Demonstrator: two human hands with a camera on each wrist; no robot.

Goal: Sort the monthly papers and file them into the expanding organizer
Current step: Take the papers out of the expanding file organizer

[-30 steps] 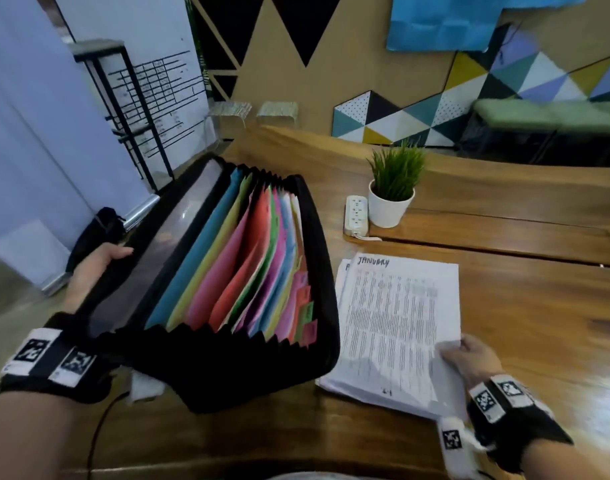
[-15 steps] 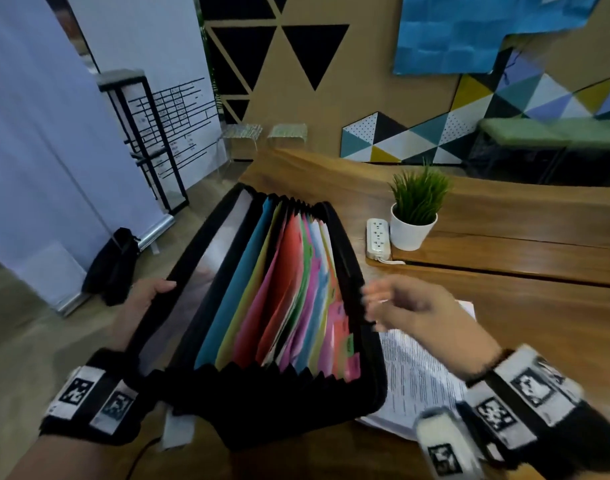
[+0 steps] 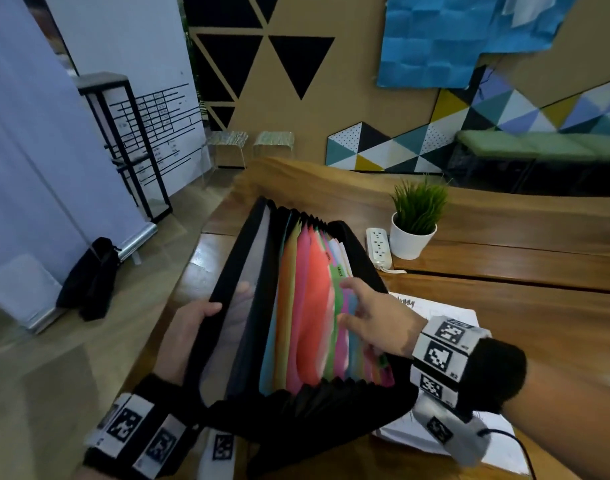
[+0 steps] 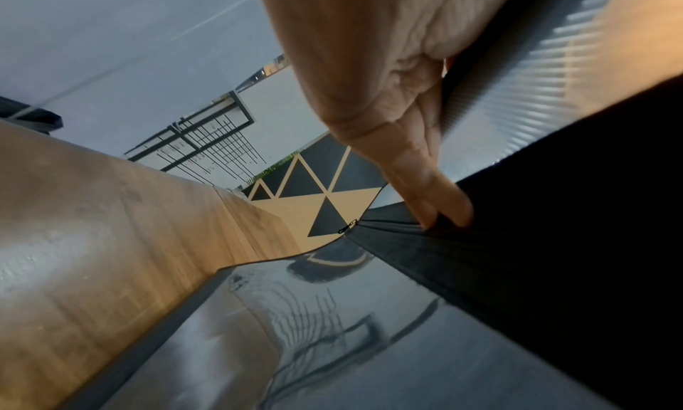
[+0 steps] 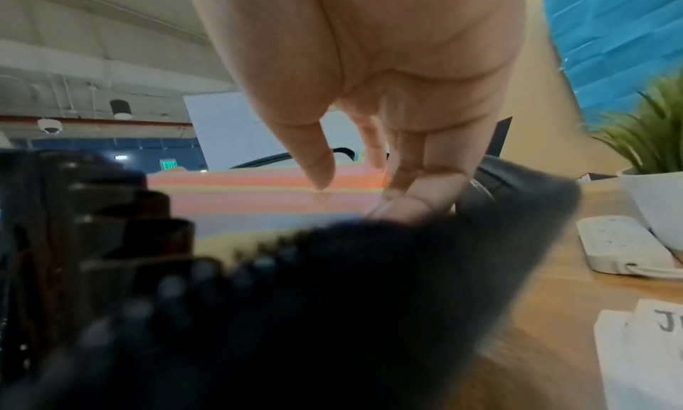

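Right hand (image 3: pixel 372 320) now fingering dividers, loosely spread, left hand (image 3: pixel 185 337) gripping organizer (image 3: pixel 248 271), lengthwise away.

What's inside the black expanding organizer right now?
Inside the black expanding organizer stand coloured plastic dividers with small tabs; the right hand fingers them, and some white sheets show near the back. Whether the other pockets hold papers is hidden.
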